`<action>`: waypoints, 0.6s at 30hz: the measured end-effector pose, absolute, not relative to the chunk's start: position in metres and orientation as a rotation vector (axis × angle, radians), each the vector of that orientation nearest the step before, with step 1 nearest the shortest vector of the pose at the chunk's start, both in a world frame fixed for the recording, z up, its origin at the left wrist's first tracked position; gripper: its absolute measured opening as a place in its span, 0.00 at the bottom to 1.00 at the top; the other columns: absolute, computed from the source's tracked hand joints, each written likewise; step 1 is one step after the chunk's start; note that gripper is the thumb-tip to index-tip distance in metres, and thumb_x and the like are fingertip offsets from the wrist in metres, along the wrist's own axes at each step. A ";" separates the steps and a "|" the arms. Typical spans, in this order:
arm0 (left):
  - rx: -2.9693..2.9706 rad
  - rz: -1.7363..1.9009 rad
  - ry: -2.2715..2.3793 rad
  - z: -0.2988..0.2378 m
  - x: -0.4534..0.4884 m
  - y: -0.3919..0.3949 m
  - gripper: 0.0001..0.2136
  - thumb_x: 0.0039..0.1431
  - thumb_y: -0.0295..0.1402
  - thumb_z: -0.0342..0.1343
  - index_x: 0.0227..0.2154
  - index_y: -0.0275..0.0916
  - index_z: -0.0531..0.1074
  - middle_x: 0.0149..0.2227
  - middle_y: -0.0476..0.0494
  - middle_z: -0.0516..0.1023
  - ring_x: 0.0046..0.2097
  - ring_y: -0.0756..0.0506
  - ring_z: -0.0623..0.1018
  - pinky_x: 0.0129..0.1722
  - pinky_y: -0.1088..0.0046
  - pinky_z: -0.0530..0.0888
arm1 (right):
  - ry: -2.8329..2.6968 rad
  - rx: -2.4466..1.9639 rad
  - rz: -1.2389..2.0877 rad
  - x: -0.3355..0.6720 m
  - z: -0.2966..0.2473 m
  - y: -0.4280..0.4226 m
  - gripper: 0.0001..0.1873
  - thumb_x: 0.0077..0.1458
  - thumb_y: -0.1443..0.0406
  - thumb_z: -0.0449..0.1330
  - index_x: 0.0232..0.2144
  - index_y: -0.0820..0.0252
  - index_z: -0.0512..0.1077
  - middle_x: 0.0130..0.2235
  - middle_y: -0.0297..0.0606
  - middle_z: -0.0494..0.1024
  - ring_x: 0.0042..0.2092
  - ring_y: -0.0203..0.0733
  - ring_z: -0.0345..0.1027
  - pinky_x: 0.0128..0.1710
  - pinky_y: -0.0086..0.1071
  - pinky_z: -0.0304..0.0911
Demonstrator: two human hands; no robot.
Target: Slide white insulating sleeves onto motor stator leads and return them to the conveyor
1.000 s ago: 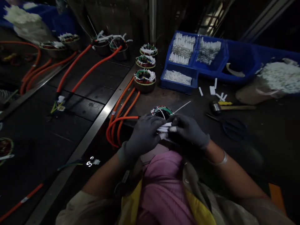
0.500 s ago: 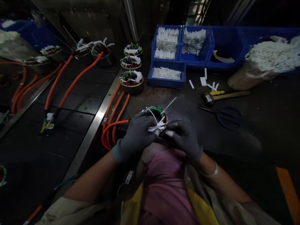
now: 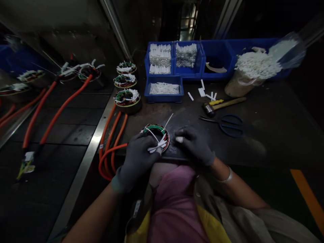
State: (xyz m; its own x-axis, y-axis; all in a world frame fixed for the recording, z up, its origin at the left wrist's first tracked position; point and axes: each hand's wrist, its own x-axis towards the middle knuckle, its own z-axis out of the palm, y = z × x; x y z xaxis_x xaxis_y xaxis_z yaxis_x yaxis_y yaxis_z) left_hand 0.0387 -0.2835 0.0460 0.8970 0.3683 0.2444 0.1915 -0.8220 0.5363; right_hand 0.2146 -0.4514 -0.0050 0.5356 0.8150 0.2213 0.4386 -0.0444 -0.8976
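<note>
A ring-shaped motor stator (image 3: 157,127) with green lining and copper-coloured windings lies near the bench's front edge. My left hand (image 3: 139,153), in a grey glove, is closed on its near left side, the thumb pressing on white sleeved leads (image 3: 159,145). A thin white cable tie (image 3: 168,121) sticks up from the ring, and another white strip crosses its opening. To the right, apart from the stator, my gloved right hand (image 3: 193,143) has curled fingers with the thumb drawn in. Whatever they may hold is hidden. An orange cable (image 3: 113,147) runs left from the stator.
Several finished-looking stators (image 3: 127,98) stand at back left. Blue bins (image 3: 162,60) hold white tubes; a small blue tray (image 3: 164,98) holds thin white strips. Right of centre lie a hammer (image 3: 227,103), scissors (image 3: 230,125) and loose white tubes (image 3: 201,92). A bundle of white pieces (image 3: 257,67) stands behind.
My right hand has moved away from the stator to the right, leaving a gap. My left hand still grips the ring. The camera view has shifted.
</note>
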 end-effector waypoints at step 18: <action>2.663 0.433 0.387 0.044 0.040 -0.282 0.07 0.58 0.33 0.60 0.26 0.43 0.69 0.27 0.46 0.77 0.34 0.41 0.76 0.36 0.63 0.70 | -1.662 -2.002 0.287 0.198 0.013 -0.443 0.18 0.68 0.72 0.57 0.56 0.56 0.79 0.47 0.48 0.81 0.46 0.50 0.74 0.43 0.37 0.67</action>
